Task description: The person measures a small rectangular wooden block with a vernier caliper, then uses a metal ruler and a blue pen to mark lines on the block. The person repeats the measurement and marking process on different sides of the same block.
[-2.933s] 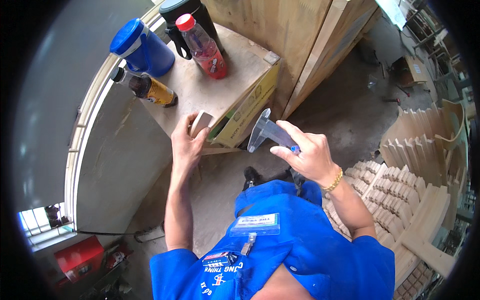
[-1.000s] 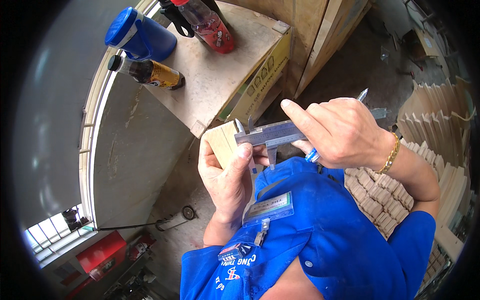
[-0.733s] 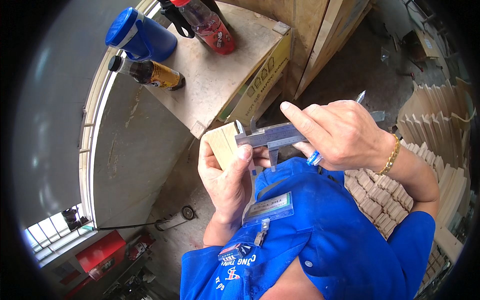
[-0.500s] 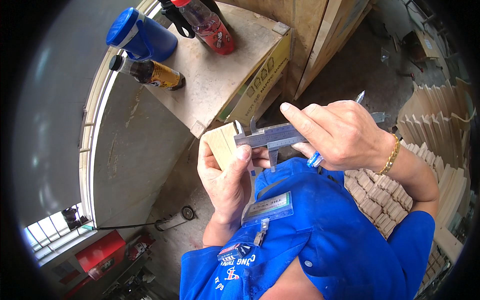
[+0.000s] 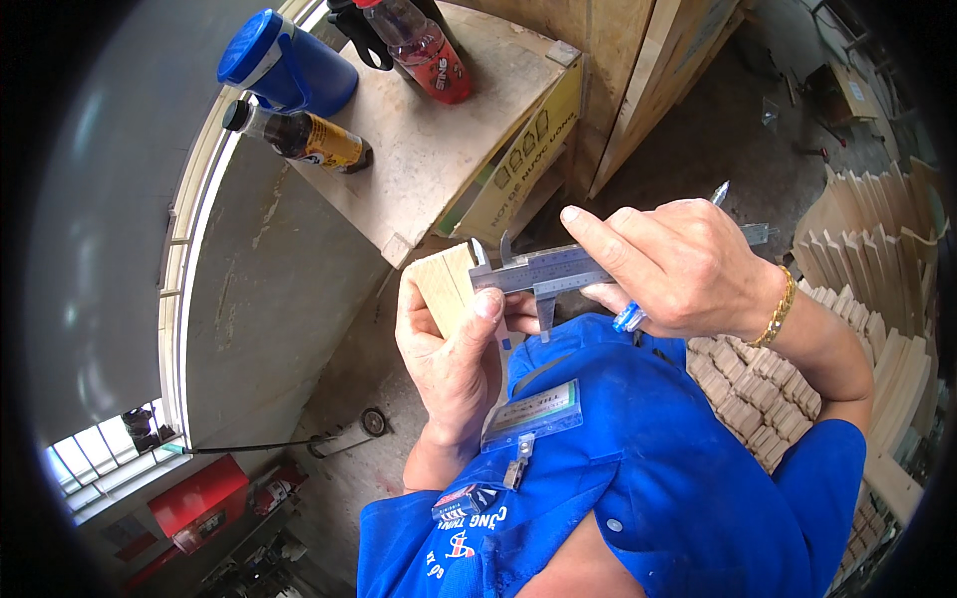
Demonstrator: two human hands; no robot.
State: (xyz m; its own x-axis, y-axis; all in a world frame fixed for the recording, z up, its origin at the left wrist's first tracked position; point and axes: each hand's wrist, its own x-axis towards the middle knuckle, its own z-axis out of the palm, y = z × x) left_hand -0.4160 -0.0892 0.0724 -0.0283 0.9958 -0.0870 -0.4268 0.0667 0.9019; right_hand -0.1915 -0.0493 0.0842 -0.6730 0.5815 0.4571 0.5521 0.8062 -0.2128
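Note:
My left hand [image 5: 454, 349] grips a small pale wooden block [image 5: 445, 287] close to my chest, thumb pressed on its near edge. A metal vernier caliper [image 5: 543, 271] lies across the block's right end, its jaws against the wood. My right hand [image 5: 678, 264] holds the caliper's beam, index finger stretched along the scale, and also keeps a blue pen [image 5: 638, 311] tucked in the palm, its tip sticking out above the knuckles. A gold bracelet [image 5: 778, 309] circles my right wrist.
A plywood-topped box [image 5: 439, 149] stands ahead with a blue jug [image 5: 284, 65], a dark bottle [image 5: 299, 135] lying down and a red drink bottle [image 5: 424, 50]. Stacks of small wooden pieces [image 5: 857, 289] fill the right side. A grey wall and window are at left.
About three seconds ago my left hand was at the box edge and the caliper was held apart. Now block and caliper are together near my chest; over the last second they barely shifted.

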